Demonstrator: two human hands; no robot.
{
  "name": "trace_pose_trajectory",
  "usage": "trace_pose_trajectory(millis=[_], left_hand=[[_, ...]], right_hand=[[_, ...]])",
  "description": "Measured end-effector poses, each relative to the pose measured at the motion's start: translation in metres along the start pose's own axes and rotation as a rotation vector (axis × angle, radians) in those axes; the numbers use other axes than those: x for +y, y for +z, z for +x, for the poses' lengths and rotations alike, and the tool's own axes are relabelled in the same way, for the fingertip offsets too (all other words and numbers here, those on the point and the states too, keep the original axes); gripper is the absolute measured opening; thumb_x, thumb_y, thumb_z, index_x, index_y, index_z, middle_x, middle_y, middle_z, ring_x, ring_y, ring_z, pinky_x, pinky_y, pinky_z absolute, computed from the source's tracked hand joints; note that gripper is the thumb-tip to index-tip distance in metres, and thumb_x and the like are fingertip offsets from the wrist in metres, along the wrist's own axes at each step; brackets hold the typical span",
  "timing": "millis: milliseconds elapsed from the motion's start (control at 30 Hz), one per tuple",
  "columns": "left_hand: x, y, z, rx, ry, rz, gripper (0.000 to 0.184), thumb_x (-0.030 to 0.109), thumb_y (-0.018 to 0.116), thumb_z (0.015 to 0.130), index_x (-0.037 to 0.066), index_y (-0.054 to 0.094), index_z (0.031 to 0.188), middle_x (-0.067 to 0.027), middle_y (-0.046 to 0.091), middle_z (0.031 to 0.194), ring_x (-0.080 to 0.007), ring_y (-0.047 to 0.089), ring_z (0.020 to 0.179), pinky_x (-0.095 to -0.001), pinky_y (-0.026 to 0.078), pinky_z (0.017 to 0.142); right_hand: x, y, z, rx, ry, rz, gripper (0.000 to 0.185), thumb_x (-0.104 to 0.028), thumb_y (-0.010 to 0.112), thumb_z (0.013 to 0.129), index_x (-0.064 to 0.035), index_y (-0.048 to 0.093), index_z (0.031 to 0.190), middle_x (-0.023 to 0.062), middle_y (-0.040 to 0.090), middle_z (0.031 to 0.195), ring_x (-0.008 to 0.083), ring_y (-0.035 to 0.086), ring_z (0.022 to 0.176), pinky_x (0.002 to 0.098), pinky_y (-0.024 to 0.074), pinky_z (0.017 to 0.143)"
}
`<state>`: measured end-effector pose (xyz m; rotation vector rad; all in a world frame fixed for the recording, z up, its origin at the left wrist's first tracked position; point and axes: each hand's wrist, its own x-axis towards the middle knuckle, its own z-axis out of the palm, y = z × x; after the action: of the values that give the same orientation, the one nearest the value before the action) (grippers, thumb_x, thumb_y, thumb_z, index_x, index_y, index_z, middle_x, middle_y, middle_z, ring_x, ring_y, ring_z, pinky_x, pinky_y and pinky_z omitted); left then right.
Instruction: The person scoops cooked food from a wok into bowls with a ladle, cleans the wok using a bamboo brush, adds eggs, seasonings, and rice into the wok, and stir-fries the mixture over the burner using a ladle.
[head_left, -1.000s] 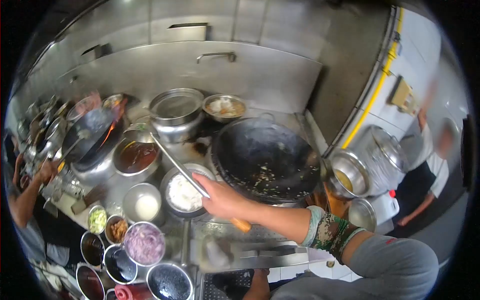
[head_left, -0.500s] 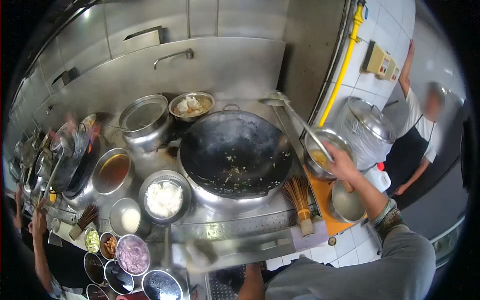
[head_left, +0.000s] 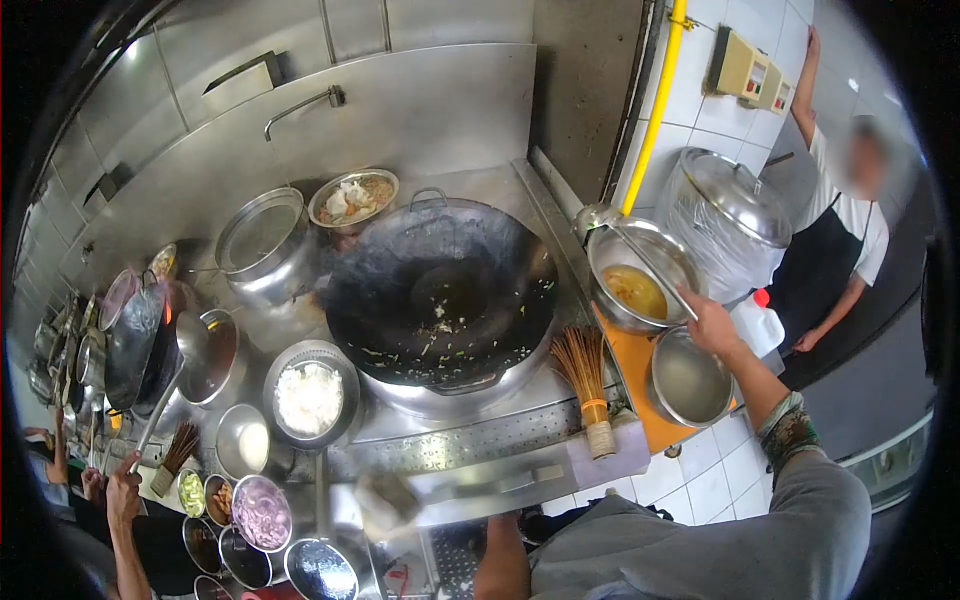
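Ladle [head_left: 655, 269] is clamped in the right hand [head_left: 714, 327], its cup [head_left: 597, 217] by the steel bowl's [head_left: 670, 246] far-left rim, clear of the yellow liquid [head_left: 630, 291]; the left hand is hidden, its state untellable. Farther left, only food scraps [head_left: 440, 310] seem left in the wok [head_left: 450, 240], with white rice [head_left: 308, 398] outside it.

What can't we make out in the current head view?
Head view throughout:
Left hand: unseen; unclear whether counter or frame edge hides it.
Ladle: grip end covered by right hand.
Plastic-wrapped container: contents hidden by its lid.
Scraps in wok: too small to identify.
Grey item near counter front: blurred beyond identifying.
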<state>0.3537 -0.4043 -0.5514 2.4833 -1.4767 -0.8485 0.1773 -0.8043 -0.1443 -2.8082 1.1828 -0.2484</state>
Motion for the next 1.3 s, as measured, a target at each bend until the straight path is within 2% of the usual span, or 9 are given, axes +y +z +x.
trace_pose_trajectory(millis=[433,533,600,633,700,800,1167,1233,1300], left_hand=[[-0.004,0.026,0.026,0.048,0.013,-0.024,0.043,0.035,0.054,0.088,0.011,0.056,0.123,-0.0173,0.054,0.126,-0.0323,0.06,0.102,-0.0431,0.048,0.089],[-0.003,0.029,0.028,0.06,0.007,-0.034,0.044,0.035,0.054,0.088,0.011,0.056,0.124,-0.0173,0.054,0.127,-0.0324,0.06,0.102,-0.0431,0.047,0.089],[-0.005,0.031,0.028,0.063,0.001,-0.038,0.044,0.035,0.054,0.088,0.011,0.056,0.124,-0.0174,0.053,0.127,-0.0324,0.06,0.103,-0.043,0.047,0.089],[-0.006,0.032,0.028,0.062,-0.001,-0.039,0.044,0.036,0.054,0.088,0.011,0.056,0.125,-0.0174,0.053,0.128,-0.0324,0.06,0.103,-0.043,0.047,0.089],[-0.007,0.034,0.026,0.064,-0.006,-0.049,0.044,0.036,0.054,0.088,0.011,0.055,0.125,-0.0174,0.053,0.128,-0.0325,0.06,0.103,-0.043,0.047,0.09],[-0.009,0.035,0.023,0.066,-0.006,-0.052,0.045,0.036,0.054,0.088,0.011,0.055,0.125,-0.0175,0.053,0.129,-0.0325,0.06,0.103,-0.0429,0.047,0.09],[-0.051,0.053,-0.035,0.216,-0.108,-0.095,0.047,0.037,0.053,0.088,0.01,0.054,0.127,-0.0176,0.051,0.132,-0.0328,0.059,0.105,-0.0427,0.047,0.091],[-0.051,0.036,-0.088,0.156,-0.279,-0.123,0.034,0.034,0.057,0.085,0.015,0.064,0.113,-0.0138,0.065,0.109,-0.0325,0.063,0.1,-0.0471,0.051,0.083],[-0.055,-0.001,-0.115,-0.041,-0.337,-0.08,0.037,0.037,0.061,0.084,0.017,0.064,0.115,-0.0104,0.067,0.105,-0.0306,0.065,0.095,-0.0459,0.051,0.08]], right_hand=[[-0.008,0.006,0.009,-0.015,0.066,-0.025,0.064,-0.003,0.053,0.076,-0.0098,0.04,0.138,0.0273,0.061,0.105,0.0444,0.058,0.099,0.0479,0.0464,0.089],[-0.016,0.014,0.007,0.155,-0.089,0.074,0.061,-0.005,0.054,0.08,-0.0093,0.037,0.139,0.0248,0.063,0.093,0.0396,0.063,0.086,0.044,0.0498,0.08],[-0.068,-0.014,-0.008,-0.048,0.246,0.575,0.059,-0.007,0.054,0.084,-0.0096,0.035,0.14,0.0142,0.059,0.078,0.0256,0.06,0.065,0.0375,0.0504,0.061],[-0.084,-0.024,-0.014,-0.059,0.254,0.574,0.059,-0.007,0.054,0.084,-0.0096,0.035,0.14,0.0142,0.059,0.078,0.0256,0.06,0.065,0.0375,0.0504,0.061],[-0.111,-0.044,-0.019,-0.184,0.319,1.173,0.058,-0.008,0.054,0.087,-0.0089,0.032,0.141,0.0051,0.05,0.073,0.0118,0.048,0.056,0.0286,0.0433,0.046],[-0.142,-0.065,-0.025,-0.331,0.343,1.366,0.057,-0.008,0.054,0.088,-0.0077,0.032,0.14,0.0031,0.05,0.076,0.0089,0.046,0.054,0.0267,0.0407,0.04],[-0.203,-0.025,0.002,-0.626,0.201,1.071,0.053,-0.005,0.051,0.088,-0.0075,0.035,0.139,0.0018,0.05,0.082,0.0061,0.047,0.053,0.0239,0.0418,0.04],[-0.204,-0.022,0.003,-0.641,0.195,1.066,0.053,-0.006,0.051,0.088,-0.007,0.034,0.139,0.0018,0.05,0.082,0.0063,0.047,0.054,0.024,0.0422,0.04],[-0.208,-0.021,0.003,-0.647,0.195,1.13,0.052,-0.007,0.053,0.084,-0.0069,0.038,0.134,0.0013,0.051,0.079,0.0073,0.048,0.053,0.0262,0.041,0.039]])
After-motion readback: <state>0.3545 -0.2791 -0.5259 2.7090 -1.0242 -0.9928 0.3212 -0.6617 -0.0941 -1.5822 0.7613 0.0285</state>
